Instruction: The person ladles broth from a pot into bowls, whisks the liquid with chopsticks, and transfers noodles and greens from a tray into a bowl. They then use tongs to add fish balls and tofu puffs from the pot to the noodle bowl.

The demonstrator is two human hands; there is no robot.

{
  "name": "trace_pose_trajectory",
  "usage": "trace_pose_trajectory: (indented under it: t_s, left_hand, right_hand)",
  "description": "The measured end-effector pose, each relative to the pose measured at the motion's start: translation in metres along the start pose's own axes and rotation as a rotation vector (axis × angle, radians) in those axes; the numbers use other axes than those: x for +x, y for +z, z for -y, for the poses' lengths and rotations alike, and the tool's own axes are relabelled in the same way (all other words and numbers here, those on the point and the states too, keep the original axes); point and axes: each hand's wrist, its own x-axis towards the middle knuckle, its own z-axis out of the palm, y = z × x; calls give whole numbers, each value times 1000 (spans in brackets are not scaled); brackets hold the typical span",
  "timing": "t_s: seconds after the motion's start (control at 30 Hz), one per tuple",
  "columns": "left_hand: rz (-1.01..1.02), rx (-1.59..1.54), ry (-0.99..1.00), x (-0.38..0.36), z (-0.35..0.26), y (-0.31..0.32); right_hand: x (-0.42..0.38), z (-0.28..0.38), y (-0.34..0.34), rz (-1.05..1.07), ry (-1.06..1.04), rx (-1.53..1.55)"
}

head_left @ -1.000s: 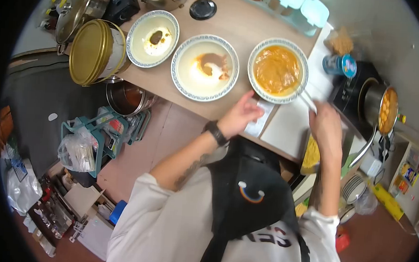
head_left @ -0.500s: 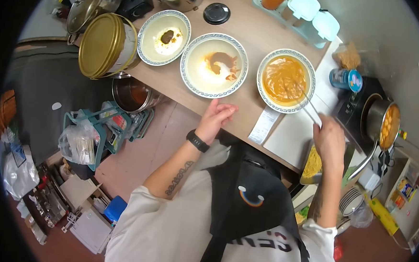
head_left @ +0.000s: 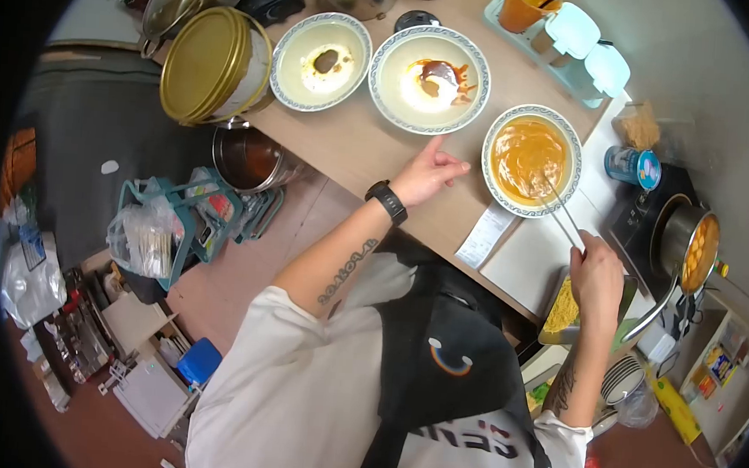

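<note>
My right hand [head_left: 597,269] is closed around a pair of thin metal chopsticks [head_left: 563,214], whose tips dip into thick orange-brown sauce [head_left: 529,158] in a patterned bowl [head_left: 573,182]. My left hand [head_left: 430,173] points its index finger at the near rim of the middle bowl [head_left: 381,93]; whether it touches is hard to tell. The thumb is apart from it and the other fingers curl loosely, with nothing held. Dark brown sauce and white and tan ingredients lie in that middle bowl. Beside it, a third bowl [head_left: 282,87] contains a dark brown lump over something white.
A gold-lidded tub [head_left: 200,65] stands left of the bowls. Behind the middle bowl lies a black lid [head_left: 415,19]. A paper slip [head_left: 484,236] lies near the sauce bowl. At right are a blue can [head_left: 631,167] and a pot [head_left: 681,236] on a black cooker, handle jutting inward.
The middle bowl has shifted away from me and now partly covers the black lid. My left hand has followed to the right and forward. The chopsticks have moved within the sauce.
</note>
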Motion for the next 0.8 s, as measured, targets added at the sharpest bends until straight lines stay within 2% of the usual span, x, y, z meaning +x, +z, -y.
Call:
trace_pose_trajectory:
  t_s: [0.03, 0.1, 0.17, 0.23, 0.27, 0.37, 0.43, 0.57, 0.63, 0.7, 0.8]
  left_hand:
    - [-13, -3, -7, -4, 8, 2]
    - [97, -26, 17, -6, 19, 2]
    - [92, 10, 5, -25, 22, 3]
    - [123, 20, -35, -41, 26, 3]
    - [109, -20, -73, -50, 27, 4]
    - [181, 29, -104, -62, 41, 9]
    - [185, 83, -22, -71, 52, 10]
    - [189, 43, -131, -83, 54, 14]
    - [193, 16, -159, -88, 57, 18]
    - [196, 130, -122, -91, 57, 17]
    - [177, 62, -86, -89, 65, 21]
  right_hand:
    - [2, 3, 2, 10, -11, 3]
    - [19, 13, 11, -31, -58, 41]
    - [19, 4, 14, -68, -44, 11]
    - [2, -3, -2, 80, 40, -2]
    - [-1, 2, -1, 44, -34, -29]
    - [25, 7, 8, -12, -23, 28]
    - [14, -2, -2, -70, -40, -19]
    - [12, 11, -3, 72, -10, -21]
    - [20, -2, 10, -101, -60, 18]
    - [4, -6, -6, 20, 28, -25]
    - [12, 17, -3, 131, 36, 12]
